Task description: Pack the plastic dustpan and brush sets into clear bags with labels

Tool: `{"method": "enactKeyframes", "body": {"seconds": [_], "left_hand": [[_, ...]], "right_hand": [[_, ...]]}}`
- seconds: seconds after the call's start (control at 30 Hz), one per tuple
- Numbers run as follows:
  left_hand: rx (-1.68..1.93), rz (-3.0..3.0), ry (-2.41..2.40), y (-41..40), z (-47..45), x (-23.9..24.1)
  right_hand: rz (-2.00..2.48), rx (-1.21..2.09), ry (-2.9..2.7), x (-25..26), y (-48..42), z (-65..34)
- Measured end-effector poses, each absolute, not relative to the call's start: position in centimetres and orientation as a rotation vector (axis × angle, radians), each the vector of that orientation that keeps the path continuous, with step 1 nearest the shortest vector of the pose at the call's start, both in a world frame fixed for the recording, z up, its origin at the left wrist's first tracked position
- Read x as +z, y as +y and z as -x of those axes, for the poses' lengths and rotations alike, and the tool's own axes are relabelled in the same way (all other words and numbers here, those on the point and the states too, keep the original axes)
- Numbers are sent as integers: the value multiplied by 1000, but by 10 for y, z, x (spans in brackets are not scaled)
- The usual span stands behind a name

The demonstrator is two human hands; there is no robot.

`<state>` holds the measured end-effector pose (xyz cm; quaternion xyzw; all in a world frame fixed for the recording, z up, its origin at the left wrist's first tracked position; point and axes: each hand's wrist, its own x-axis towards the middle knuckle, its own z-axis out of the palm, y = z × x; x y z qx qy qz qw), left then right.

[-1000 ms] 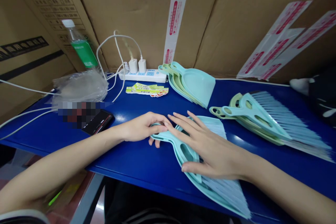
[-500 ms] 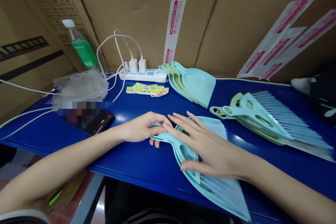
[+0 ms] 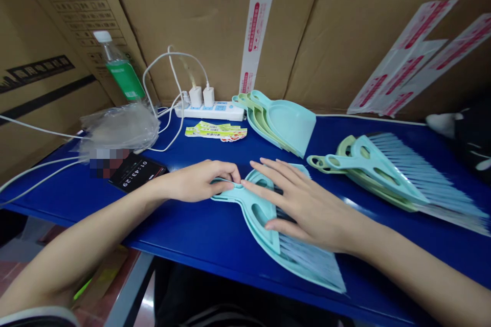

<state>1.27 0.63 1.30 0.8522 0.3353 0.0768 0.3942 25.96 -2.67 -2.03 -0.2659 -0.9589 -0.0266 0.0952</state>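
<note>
A light-blue hand brush (image 3: 256, 213) lies bristles to the right on a matching light-blue dustpan (image 3: 307, 275), both near the table's front edge. My left hand (image 3: 205, 180) is closed around their stacked handles, thumb on top. Spread fingers of my right hand (image 3: 303, 204) rest over the brush head and hide part of its bristles. Right of them lies a stack of brushes (image 3: 374, 163), light blue over green. Behind stand nested dustpans (image 3: 289, 120), light blue and green, leaning on one another.
On the blue table (image 3: 184, 232) a white power strip (image 3: 230, 111) with chargers and cables sits at the back. Colourful paper labels (image 3: 215, 131) lie before it. Left are clear plastic bags (image 3: 118, 125), a green-labelled bottle (image 3: 125, 79) and a phone (image 3: 140, 171). Cardboard (image 3: 207, 15) walls the back.
Brush and dustpan have shifted left and slightly away from the table's front edge with my left hand. My right hand stays spread over the brush, now a little farther up.
</note>
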Motion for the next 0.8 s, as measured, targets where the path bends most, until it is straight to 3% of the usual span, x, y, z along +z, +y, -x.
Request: {"method": "enactKeyframes", "body": {"seconds": [0.2,0.5,0.8], "left_hand": [[140,-2435,995,14,-8,20],[342,-2802,1284,27,-18,7],[44,-2962,1306,48,-42,10]], "right_hand": [[797,-126,-2867,-17,-26,-259],[753,-155,-2839,-20,-28,-255],[796,-111,-2803,-20,-31,-253]]}}
